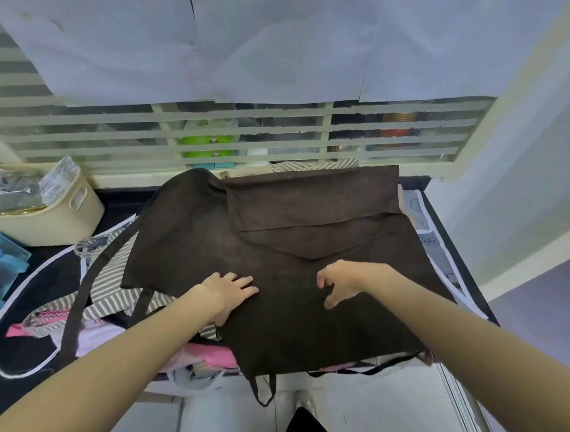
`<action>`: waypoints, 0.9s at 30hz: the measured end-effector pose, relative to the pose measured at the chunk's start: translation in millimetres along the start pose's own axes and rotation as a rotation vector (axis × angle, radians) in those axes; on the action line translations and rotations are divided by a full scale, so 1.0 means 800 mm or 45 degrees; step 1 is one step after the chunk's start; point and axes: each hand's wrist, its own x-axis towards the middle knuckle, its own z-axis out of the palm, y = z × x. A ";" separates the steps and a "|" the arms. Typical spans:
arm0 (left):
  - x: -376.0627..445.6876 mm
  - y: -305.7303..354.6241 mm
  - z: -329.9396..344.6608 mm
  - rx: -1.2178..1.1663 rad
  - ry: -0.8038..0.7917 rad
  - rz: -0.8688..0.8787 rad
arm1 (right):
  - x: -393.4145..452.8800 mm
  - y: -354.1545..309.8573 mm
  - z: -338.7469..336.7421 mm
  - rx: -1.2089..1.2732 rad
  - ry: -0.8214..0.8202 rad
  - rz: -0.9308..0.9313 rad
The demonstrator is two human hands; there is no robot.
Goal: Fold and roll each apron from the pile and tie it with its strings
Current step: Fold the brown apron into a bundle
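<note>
My left hand (226, 290) presses flat, fingers spread, on the brown apron (278, 248); my right hand (339, 281) hovers, fingers clawed, empty. Strings (264, 389) dangling off the worktop (452, 242) could drag the fold askew.

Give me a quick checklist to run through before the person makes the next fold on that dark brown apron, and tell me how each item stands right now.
1. Brown apron spread on top of the pile: ok.
2. Left hand resting flat on the cloth: ok.
3. Right hand gripping the apron: not ok, fingers curled above it, holding nothing.
4. Far part already folded over: ok, a flap lies doubled.
5. Strings free: not ok, one strap trails over the striped apron, loops hang off the near edge.
6. Cloth smooth underneath: cannot tell.
</note>
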 end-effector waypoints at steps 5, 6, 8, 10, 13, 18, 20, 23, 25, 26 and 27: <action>-0.023 0.019 0.046 -0.010 0.138 0.086 | -0.009 -0.014 0.059 -0.053 -0.108 0.019; -0.027 0.024 0.054 -0.062 0.262 0.133 | -0.011 -0.018 0.068 -0.085 -0.108 0.033; -0.030 0.031 0.058 -0.183 0.474 0.233 | -0.013 -0.021 0.081 -0.113 -0.106 0.052; -0.030 0.036 0.054 -0.350 0.564 0.282 | -0.014 -0.022 0.088 -0.121 -0.102 0.055; -0.033 0.032 0.027 -0.745 0.681 0.197 | -0.020 -0.019 0.086 -0.139 -0.071 0.044; -0.040 0.001 -0.036 -1.295 0.849 0.057 | -0.025 -0.005 0.047 -0.104 0.047 0.088; -0.035 -0.014 -0.054 -1.411 0.766 0.018 | -0.028 0.004 0.013 -0.104 0.079 0.142; -0.018 -0.037 -0.068 -1.680 0.615 -0.080 | -0.033 0.028 -0.049 -0.119 -0.003 0.343; -0.003 -0.054 -0.068 -1.763 0.607 -0.220 | -0.026 0.052 -0.082 -0.109 0.131 0.434; 0.009 -0.062 -0.066 -1.721 0.616 -0.306 | -0.014 0.064 -0.093 -0.068 0.293 0.441; 0.016 -0.066 -0.063 -1.657 0.634 -0.384 | -0.005 0.072 -0.095 -0.024 0.490 0.444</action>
